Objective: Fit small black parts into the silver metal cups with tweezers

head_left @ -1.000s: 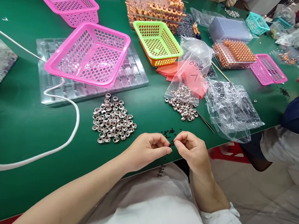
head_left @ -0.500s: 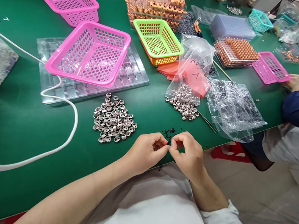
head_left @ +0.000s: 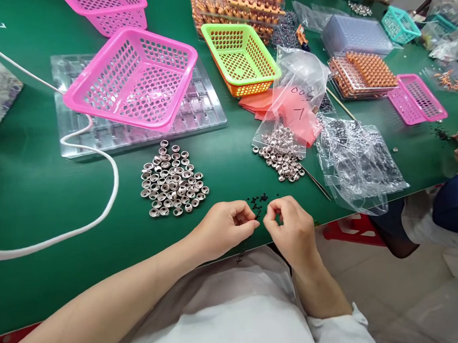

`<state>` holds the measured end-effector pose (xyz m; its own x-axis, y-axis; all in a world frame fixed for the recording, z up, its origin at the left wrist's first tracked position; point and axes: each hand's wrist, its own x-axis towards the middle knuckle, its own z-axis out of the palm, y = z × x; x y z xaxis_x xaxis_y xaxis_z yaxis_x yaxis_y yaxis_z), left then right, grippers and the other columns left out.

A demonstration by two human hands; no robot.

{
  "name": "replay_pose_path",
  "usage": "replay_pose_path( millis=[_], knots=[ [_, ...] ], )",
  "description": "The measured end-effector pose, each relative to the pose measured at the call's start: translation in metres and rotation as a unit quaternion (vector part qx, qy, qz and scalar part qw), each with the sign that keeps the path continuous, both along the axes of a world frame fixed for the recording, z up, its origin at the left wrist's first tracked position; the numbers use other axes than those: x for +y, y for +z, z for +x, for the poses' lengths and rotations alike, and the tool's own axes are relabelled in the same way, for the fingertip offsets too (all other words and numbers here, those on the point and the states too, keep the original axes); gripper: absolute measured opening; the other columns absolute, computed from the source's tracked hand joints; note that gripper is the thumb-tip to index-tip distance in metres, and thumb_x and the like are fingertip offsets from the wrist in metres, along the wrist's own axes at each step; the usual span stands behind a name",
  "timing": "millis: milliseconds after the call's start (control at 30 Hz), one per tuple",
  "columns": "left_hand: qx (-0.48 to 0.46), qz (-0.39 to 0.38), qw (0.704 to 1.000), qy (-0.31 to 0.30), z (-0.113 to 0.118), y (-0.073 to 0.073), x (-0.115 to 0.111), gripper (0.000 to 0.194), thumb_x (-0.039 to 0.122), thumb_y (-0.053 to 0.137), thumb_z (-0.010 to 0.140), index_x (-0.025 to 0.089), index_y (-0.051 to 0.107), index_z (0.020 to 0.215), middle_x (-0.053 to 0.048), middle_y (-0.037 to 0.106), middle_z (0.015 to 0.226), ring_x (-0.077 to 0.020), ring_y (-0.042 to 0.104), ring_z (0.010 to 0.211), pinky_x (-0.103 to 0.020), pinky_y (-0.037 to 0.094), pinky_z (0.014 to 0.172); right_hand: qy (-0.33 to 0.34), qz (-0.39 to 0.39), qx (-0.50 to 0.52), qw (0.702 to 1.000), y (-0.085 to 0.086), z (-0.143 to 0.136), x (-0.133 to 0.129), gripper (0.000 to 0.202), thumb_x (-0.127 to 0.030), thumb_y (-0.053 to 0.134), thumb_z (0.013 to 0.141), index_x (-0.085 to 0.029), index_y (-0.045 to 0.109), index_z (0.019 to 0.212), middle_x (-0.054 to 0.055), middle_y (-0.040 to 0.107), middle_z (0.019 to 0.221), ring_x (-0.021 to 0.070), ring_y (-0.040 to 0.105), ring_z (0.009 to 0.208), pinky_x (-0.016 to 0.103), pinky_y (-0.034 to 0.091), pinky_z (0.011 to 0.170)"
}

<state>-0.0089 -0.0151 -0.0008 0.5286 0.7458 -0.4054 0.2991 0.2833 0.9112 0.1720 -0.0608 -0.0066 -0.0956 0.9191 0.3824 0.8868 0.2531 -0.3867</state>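
Strip [head_left: 240, 258] trails below left fingers [head_left: 251, 226] pinching it; right fingers [head_left: 271, 223] meet just beside, contents unclear.

bits [head_left: 264, 196]: black | cups [head_left: 182, 190]: silver | table [head_left: 38, 195]: green | front basket [head_left: 137, 94]: pink, hole-patterned

Left hand [head_left: 228, 228] pinched, right hand [head_left: 293, 228] just beside it, fingers [head_left: 251, 228] curled, forearms [head_left: 142, 279] converging

A pink basket [head_left: 139, 91] rests on a clear tray [head_left: 199, 113], a white cable [head_left: 115, 180] seemingly passing beneath the basket.
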Motion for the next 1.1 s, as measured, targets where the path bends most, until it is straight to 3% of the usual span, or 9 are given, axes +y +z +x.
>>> replay_pose_path(
  millis=[167, 333, 633, 833, 1000, 1100],
  knots=[
    [-0.006, -0.019, 1.0, 0.008, -0.001, 0.001, 0.002, 0.022, 0.037, 0.066, 0.082, 0.017, 0.063, 0.075, 0.001, 0.061, 0.065, -0.0126, 0.052, 0.06, -0.023, 0.04, 0.056, -0.048, -0.065, 0.07, 0.994, 0.002, 0.034, 0.006, 0.011, -0.015, 0.053, 0.092, -0.022, 0.058, 0.085, 0.0, 0.059, 0.077, 0.0116, 0.051, 0.061, 0.025, 0.044, 0.062],
    [-0.024, -0.02, 0.999, 0.01, 0.0, -0.002, 0.002, 0.023, 0.039, 0.065, 0.084, 0.016, 0.066, 0.08, 0.0, 0.065, 0.071, -0.0136, 0.055, 0.065, -0.024, 0.043, 0.061, -0.008, -0.158, 0.062, 0.985, 0.0, 0.047, 0.012, 0.014, -0.019, 0.051, 0.095, -0.022, 0.059, 0.084, -0.001, 0.059, 0.078, 0.0128, 0.052, 0.066, 0.027, 0.042, 0.066],
    [-0.029, -0.044, 0.998, 0.026, 0.001, -0.005, 0.003, 0.025, 0.041, 0.068, 0.08, 0.016, 0.067, 0.081, 0.0, 0.066, 0.072, -0.0145, 0.058, 0.064, -0.025, 0.045, 0.061, 0.022, -0.126, -0.018, 0.992, -0.007, 0.04, 0.016, 0.018, -0.013, 0.051, 0.094, -0.022, 0.065, 0.086, 0.002, 0.061, 0.081, 0.0143, 0.058, 0.073, 0.026, 0.042, 0.069],
    [-0.033, -0.045, 0.998, 0.026, 0.001, -0.005, 0.003, 0.025, 0.041, 0.069, 0.08, 0.016, 0.067, 0.081, -0.001, 0.067, 0.072, -0.0147, 0.059, 0.065, -0.025, 0.046, 0.062, 0.016, -0.101, -0.014, 0.995, -0.011, 0.041, 0.014, 0.02, -0.015, 0.051, 0.096, -0.022, 0.07, 0.095, 0.003, 0.064, 0.083, 0.0154, 0.062, 0.076, 0.027, 0.047, 0.072],
    [-0.047, -0.057, 0.997, 0.027, 0.0, -0.006, 0.003, 0.026, 0.042, 0.068, 0.081, 0.016, 0.067, 0.084, -0.001, 0.067, 0.075, -0.0152, 0.06, 0.067, -0.027, 0.048, 0.065, -0.014, -0.083, 0.096, 0.992, -0.003, 0.034, 0.009, 0.018, -0.019, 0.053, 0.095, -0.023, 0.069, 0.101, 0.004, 0.064, 0.087, 0.0152, 0.06, 0.074, 0.029, 0.049, 0.072],
    [-0.082, -0.076, 0.993, 0.027, 0.0, -0.005, 0.004, 0.026, 0.041, 0.068, 0.08, 0.016, 0.067, 0.085, -0.003, 0.07, 0.08, -0.0166, 0.063, 0.072, -0.029, 0.052, 0.071, -0.016, -0.153, 0.233, 0.96, 0.006, 0.024, 0.003, 0.014, -0.024, 0.056, 0.094, -0.024, 0.069, 0.099, 0.003, 0.064, 0.089, 0.0138, 0.059, 0.071, 0.026, 0.049, 0.063]
  ],
)
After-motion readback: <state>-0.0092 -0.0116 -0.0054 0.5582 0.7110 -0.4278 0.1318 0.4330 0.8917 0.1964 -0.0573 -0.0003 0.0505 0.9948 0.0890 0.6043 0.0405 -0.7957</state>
